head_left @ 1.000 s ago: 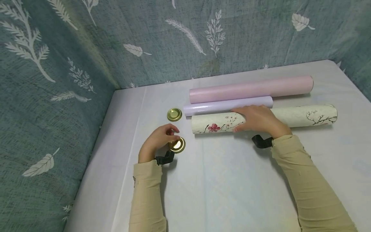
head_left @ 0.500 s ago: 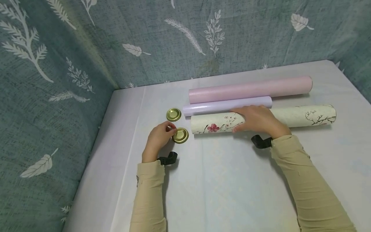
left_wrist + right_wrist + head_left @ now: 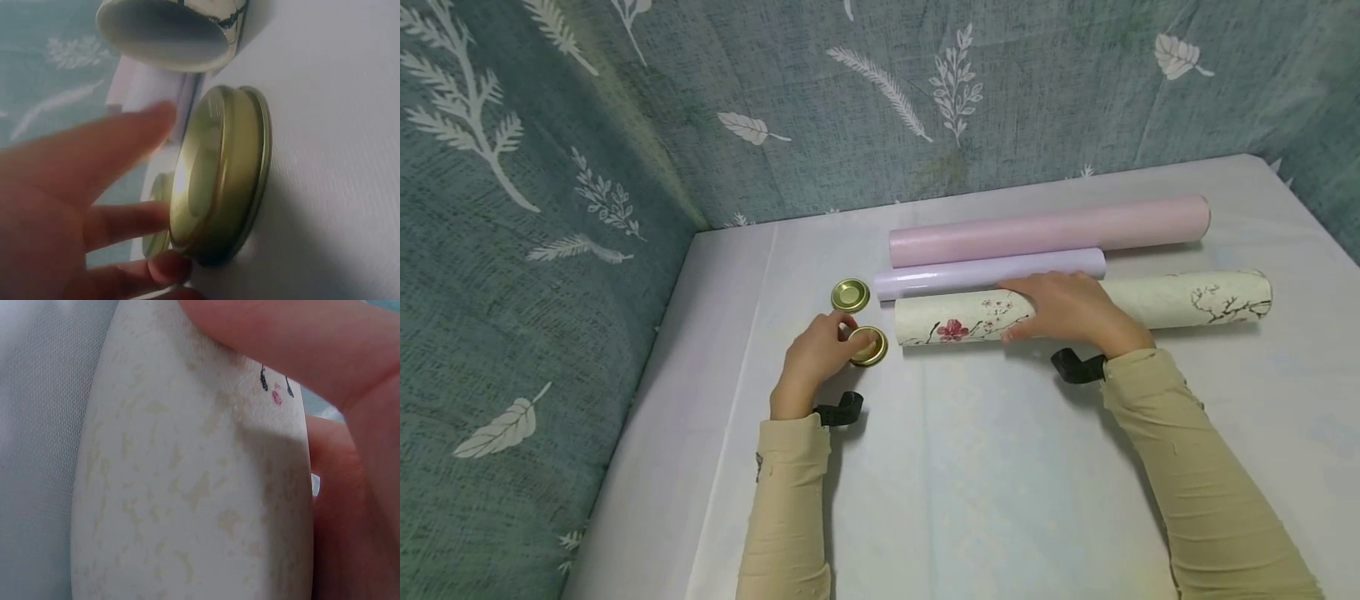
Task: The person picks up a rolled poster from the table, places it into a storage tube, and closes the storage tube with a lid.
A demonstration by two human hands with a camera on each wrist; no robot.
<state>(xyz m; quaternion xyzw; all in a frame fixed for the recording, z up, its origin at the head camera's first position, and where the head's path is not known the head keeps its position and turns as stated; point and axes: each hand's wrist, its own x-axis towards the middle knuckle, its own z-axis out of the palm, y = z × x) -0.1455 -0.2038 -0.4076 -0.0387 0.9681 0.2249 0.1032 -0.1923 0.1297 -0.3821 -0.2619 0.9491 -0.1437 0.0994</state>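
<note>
Beside the near gold jar lid [image 3: 874, 353], which lies on the table, is my left hand [image 3: 817, 354]. The left wrist view has its fingertips [image 3: 170, 265] at the edge of that lid, while the thumb [image 3: 134, 140] stretches straight above its face without pinching it. A second gold jar lid [image 3: 850, 295] lies just behind. Over on the right, my right hand [image 3: 1067, 308] grips a cream roll of flower-printed paper [image 3: 1180, 298] around its middle. Its thumb is on the near side, and the other fingers reach over the far side, partly hidden by the roll.
Behind the cream roll lie a short lavender roll [image 3: 940, 277] and a longer pink roll [image 3: 1045, 232], roughly parallel to it. All rest on a white-covered table [image 3: 1000, 483]. Green leaf-patterned cloth [image 3: 880, 108] hangs at the back and left.
My left hand has slid the near lid away from me, closer to the far lid, and its thumb now lies over the lid's face. The right hand and the rolls stay put.
</note>
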